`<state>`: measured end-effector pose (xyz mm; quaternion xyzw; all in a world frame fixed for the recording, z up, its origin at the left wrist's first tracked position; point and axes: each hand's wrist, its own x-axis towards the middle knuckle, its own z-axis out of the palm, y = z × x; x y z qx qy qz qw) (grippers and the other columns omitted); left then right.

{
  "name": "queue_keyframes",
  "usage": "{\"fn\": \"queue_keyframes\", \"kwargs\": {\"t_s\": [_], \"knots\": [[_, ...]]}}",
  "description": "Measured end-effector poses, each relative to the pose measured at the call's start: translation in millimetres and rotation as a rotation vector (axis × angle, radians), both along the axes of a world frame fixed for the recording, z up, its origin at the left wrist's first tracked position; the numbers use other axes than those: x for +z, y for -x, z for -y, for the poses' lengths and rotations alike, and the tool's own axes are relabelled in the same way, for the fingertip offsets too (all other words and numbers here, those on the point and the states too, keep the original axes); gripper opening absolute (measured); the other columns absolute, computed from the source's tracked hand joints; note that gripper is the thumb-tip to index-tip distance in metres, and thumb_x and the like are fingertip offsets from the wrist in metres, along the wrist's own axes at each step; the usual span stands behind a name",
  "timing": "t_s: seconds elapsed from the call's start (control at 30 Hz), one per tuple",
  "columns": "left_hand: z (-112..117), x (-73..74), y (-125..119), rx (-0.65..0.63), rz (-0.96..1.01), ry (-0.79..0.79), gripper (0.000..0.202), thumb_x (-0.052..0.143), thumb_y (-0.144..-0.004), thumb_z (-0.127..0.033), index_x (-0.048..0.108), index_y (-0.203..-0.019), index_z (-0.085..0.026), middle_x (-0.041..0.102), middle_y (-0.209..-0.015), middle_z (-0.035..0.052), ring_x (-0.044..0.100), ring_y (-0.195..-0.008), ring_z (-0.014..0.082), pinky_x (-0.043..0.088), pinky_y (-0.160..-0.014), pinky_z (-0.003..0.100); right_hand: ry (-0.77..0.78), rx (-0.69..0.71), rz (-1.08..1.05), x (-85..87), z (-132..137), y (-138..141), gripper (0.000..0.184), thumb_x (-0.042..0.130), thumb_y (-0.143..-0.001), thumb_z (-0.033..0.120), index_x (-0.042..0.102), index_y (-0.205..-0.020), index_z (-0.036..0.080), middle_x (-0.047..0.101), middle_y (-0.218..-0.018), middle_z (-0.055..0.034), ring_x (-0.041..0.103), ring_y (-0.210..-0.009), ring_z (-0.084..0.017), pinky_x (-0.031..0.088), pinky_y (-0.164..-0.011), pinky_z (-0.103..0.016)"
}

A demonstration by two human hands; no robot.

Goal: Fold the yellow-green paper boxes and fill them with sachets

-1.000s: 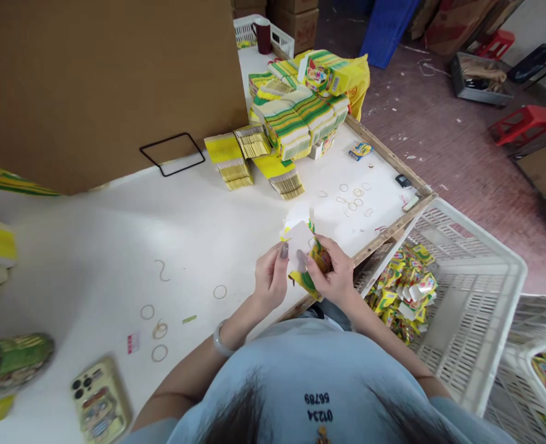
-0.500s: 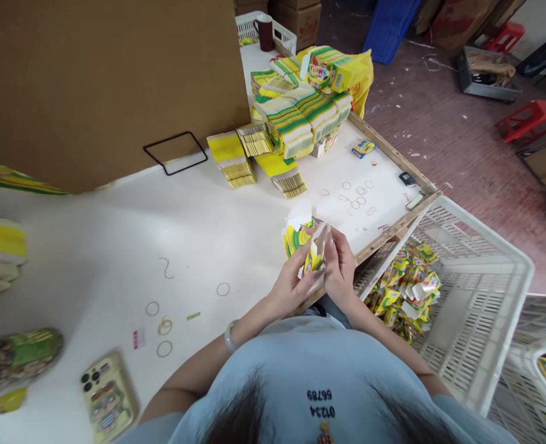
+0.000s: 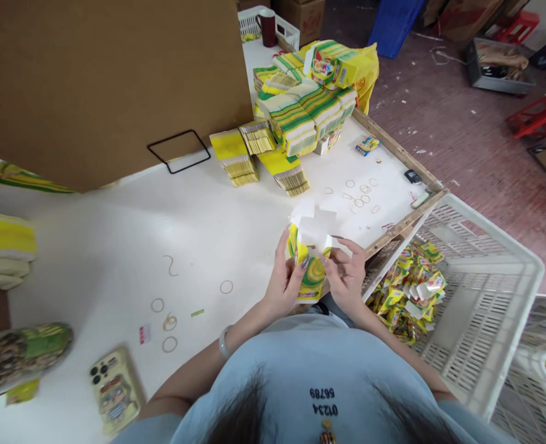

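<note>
1. The left hand and the right hand together grasp a small yellow-and-green carton at the centre of the frame, above the near edge of the white desk.
2. Fingers of both hands are clenched on the carton's sides; its white flaps stand open at the top.
3. Stacks of flat cartons sit at the upper centre.
4. A white crate holding folded cartons stands at the right.
5. Rubber bands lie near the stacks, and a phone lies at the lower left.

The person wore a pale blue short-sleeved shirt printed with dark digits (01234 and 56789), a pale bangle on the left wrist, and grey-painted nails.
</note>
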<state>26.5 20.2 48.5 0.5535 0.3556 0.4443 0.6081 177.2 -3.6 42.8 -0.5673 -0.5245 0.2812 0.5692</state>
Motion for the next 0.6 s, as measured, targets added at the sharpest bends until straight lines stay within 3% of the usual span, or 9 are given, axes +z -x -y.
{"fn": "queue_keyframes", "kwargs": {"t_s": [0.07, 0.13, 0.2, 0.33, 0.4, 0.47, 0.53, 0.6], "knots": [[7, -4.2, 9, -0.074, -0.039, 0.017, 0.063, 0.051, -0.103, -0.051, 0.027, -0.157, -0.031, 0.07, -0.127, 0.0144, 0.071, -0.078, 0.0166, 0.063, -0.072, 0.034, 0.029, 0.034, -0.049, -2.9, 7, -7, 0.027, 0.068, -0.093, 0.044, 0.069, -0.112, 0.025, 0.073, -0.116, -0.011, 0.073, -0.096, -0.022, 0.062, -0.079, -0.038], [13, -7.7, 18, -0.154, -0.055, 0.12, 0.059, 0.054, -0.102, -0.052, 0.034, -0.152, -0.029, 0.074, -0.097, 0.0075, 0.068, -0.066, 0.0164, 0.059, -0.062, 0.031, 0.135, 0.158, -0.186, -4.2, 14, -11, 0.034, 0.07, -0.091, 0.047, 0.07, -0.117, 0.025, 0.077, -0.106, -0.0082, 0.073, -0.086, -0.02, 0.063, -0.074, -0.035], [19, -9.7, 24, -0.192, -0.049, 0.222, 0.052, 0.058, -0.099, -0.053, 0.044, -0.142, -0.027, 0.07, -0.08, 0.002, 0.065, -0.06, 0.0157, 0.055, -0.056, 0.027, 0.249, 0.264, -0.266, -4.5, 20, -12, 0.033, 0.069, -0.092, 0.051, 0.073, -0.111, 0.023, 0.077, -0.091, -0.005, 0.072, -0.076, -0.018, 0.061, -0.067, -0.031], [24, -9.9, 26, -0.155, -0.09, 0.164, 0.036, 0.058, -0.098, -0.055, 0.063, -0.104, -0.02, 0.071, -0.088, 0.0058, 0.069, -0.079, 0.0181, 0.058, -0.07, 0.03, 0.274, 0.225, -0.246, -5.7, 28, -7, 0.037, 0.067, -0.093, 0.052, 0.068, -0.074, 0.021, 0.068, -0.069, -0.0008, 0.062, -0.061, -0.014, 0.055, -0.058, -0.027], [24, -9.3, 24, -0.124, -0.111, 0.108, 0.037, 0.057, -0.1, -0.053, 0.065, -0.114, -0.02, 0.073, -0.093, 0.0065, 0.069, -0.081, 0.0174, 0.057, -0.074, 0.029, 0.218, 0.132, -0.182, -7.8, 31, -6, 0.031, 0.068, -0.093, 0.049, 0.069, -0.08, 0.021, 0.07, -0.073, -0.0013, 0.064, -0.064, -0.015, 0.056, -0.06, -0.027], [23, -7.9, 23, -0.107, -0.11, 0.072, 0.05, 0.055, -0.101, -0.054, 0.055, -0.14, -0.023, 0.073, -0.088, 0.004, 0.065, -0.069, 0.0142, 0.055, -0.066, 0.026, 0.146, 0.065, -0.083, -10.8, 33, -10, 0.023, 0.068, -0.094, 0.044, 0.072, -0.103, 0.023, 0.076, -0.088, -0.0045, 0.072, -0.075, -0.017, 0.061, -0.066, -0.029], [21, -4.9, 24, -0.136, -0.107, 0.045, 0.06, 0.048, -0.102, -0.059, 0.048, -0.151, -0.025, 0.074, -0.085, 0.0037, 0.062, -0.063, 0.0133, 0.054, -0.061, 0.025, 0.048, 0.141, 0.037, -13.1, 33, -18, 0.026, 0.065, -0.097, 0.041, 0.072, -0.116, 0.025, 0.079, -0.103, -0.008, 0.077, -0.089, -0.02, 0.065, -0.077, -0.034], [18, -0.7, 26, -0.195, -0.14, 0.046, 0.061, 0.04, -0.103, -0.063, 0.06, -0.144, -0.024, 0.076, -0.088, 0.0066, 0.065, -0.064, 0.0147, 0.055, -0.061, 0.027, -0.05, 0.312, 0.131, -12.8, 33, -27, 0.03, 0.065, -0.096, 0.049, 0.075, -0.113, 0.027, 0.08, -0.111, -0.0097, 0.078, -0.101, -0.024, 0.066, -0.086, -0.039]]}}
